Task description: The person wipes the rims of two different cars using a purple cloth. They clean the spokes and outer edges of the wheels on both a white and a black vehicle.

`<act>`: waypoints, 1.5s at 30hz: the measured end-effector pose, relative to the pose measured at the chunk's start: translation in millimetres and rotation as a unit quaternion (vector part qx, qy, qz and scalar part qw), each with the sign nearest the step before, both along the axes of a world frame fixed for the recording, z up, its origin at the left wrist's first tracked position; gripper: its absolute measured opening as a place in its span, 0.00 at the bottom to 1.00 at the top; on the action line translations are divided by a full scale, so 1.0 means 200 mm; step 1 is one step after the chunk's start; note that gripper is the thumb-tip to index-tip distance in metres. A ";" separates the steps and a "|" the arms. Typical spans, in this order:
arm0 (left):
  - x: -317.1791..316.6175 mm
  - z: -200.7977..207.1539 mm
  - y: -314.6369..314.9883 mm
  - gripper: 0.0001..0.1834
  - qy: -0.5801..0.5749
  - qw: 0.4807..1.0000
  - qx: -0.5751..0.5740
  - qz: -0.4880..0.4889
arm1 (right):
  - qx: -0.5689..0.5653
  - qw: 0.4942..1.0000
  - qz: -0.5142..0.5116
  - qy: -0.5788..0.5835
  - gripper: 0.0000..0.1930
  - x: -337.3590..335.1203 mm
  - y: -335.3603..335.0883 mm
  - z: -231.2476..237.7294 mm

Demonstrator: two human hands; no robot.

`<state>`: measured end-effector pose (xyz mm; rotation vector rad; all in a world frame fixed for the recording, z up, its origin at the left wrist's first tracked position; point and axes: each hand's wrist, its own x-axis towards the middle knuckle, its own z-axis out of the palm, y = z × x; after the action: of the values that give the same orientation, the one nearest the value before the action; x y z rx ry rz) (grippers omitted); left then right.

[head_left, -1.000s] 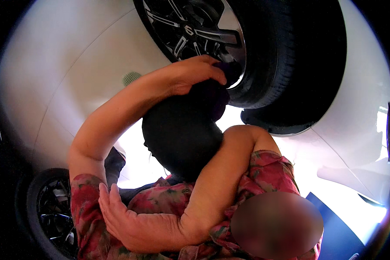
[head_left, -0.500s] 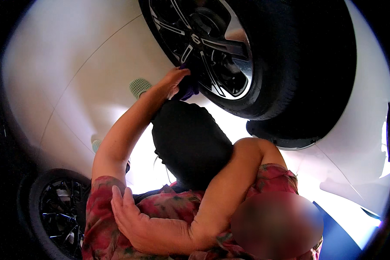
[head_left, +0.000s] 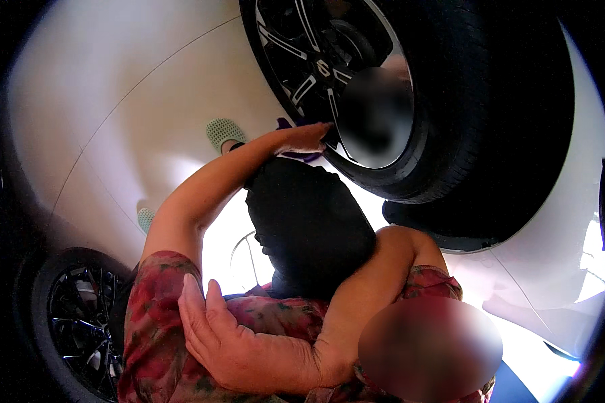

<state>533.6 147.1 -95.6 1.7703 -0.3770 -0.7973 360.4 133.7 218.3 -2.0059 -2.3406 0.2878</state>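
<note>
My left hand (head_left: pixel 306 138) reaches out to the lower edge of a car wheel (head_left: pixel 326 87) with black and silver spokes. A purple cloth (head_left: pixel 312 158) is bunched in it, mostly covered by my palm and fingers. My fingertips are at the rim, beside a spoke. My right arm is folded across my body. My right hand (head_left: pixel 232 346) lies near my left upper arm, fingers stretched out and nothing in it. My knee in black trousers (head_left: pixel 309 228) stands between my arms, with my right elbow against it.
The black tyre (head_left: pixel 444 114) sits under the wheel arch of a pale car body (head_left: pixel 128 74). A second wheel (head_left: pixel 81 329) is at lower left. A pale green perforated shoe (head_left: pixel 224 134) is beside my left forearm; its like shows as a reflection (head_left: pixel 145 219) in the panel.
My left hand has moved right along the wheel's lower edge with the purple cloth. The wheel sits slightly lower and further right in view. My right hand stays across my body.
</note>
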 end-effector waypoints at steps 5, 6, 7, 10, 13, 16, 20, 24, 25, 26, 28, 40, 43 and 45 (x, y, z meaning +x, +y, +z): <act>-0.07 -0.16 0.09 0.25 0.025 0.983 0.067 0.167 | -0.020 0.999 0.048 0.007 0.27 -0.01 0.03 0.04; -0.06 -0.19 0.08 0.23 0.050 0.968 0.102 0.222 | -0.021 0.999 0.040 0.012 0.27 -0.01 0.02 0.03; -0.05 -0.21 0.06 0.21 0.108 0.932 0.003 0.347 | -0.021 0.999 0.031 0.017 0.27 -0.01 0.01 0.02; -0.04 -0.32 0.02 0.16 0.183 0.802 -0.166 0.544 | -0.022 0.999 0.004 0.034 0.27 -0.02 -0.01 -0.01; 0.01 -0.74 -0.01 0.16 -0.008 0.891 -0.002 0.453 | -0.021 0.999 0.030 0.039 0.27 -0.04 0.03 -0.01; 0.09 -0.87 -0.06 0.17 -0.196 0.923 0.239 0.230 | -0.013 0.999 0.035 0.039 0.27 -0.03 0.04 0.00; 0.02 -0.43 -0.04 0.21 -0.022 0.979 0.081 0.185 | -0.014 0.999 0.040 0.031 0.27 -0.01 0.04 0.01; -0.13 0.07 0.20 0.24 0.227 0.899 -0.282 0.248 | -0.029 0.998 0.026 0.049 0.27 0.00 0.03 0.01; -0.14 0.06 0.25 0.23 0.256 0.862 -0.338 0.276 | -0.032 0.997 0.025 0.062 0.27 0.00 0.02 0.02; -0.17 -0.07 0.30 0.17 0.289 0.803 -0.369 0.367 | -0.029 0.996 0.038 0.073 0.28 0.00 0.02 0.00; -0.17 -0.27 0.40 0.15 0.312 0.682 -0.465 0.470 | -0.032 0.996 0.037 0.075 0.28 0.00 0.01 0.01; 0.31 -0.44 0.21 0.27 0.164 0.588 -0.371 0.700 | -0.035 0.999 0.027 -0.013 0.26 0.10 0.02 0.02; 0.34 -0.58 0.31 0.25 -0.043 0.800 0.118 0.587 | -0.030 0.999 0.019 0.015 0.26 0.11 0.01 0.01; 0.39 -0.63 0.36 0.24 -0.016 0.833 -0.018 0.552 | 0.000 1.000 0.014 0.018 0.26 0.08 0.01 -0.01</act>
<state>611.6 218.6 -221.1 1.6010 0.6019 0.0850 376.2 135.0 216.7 -1.9529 -2.3486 0.3227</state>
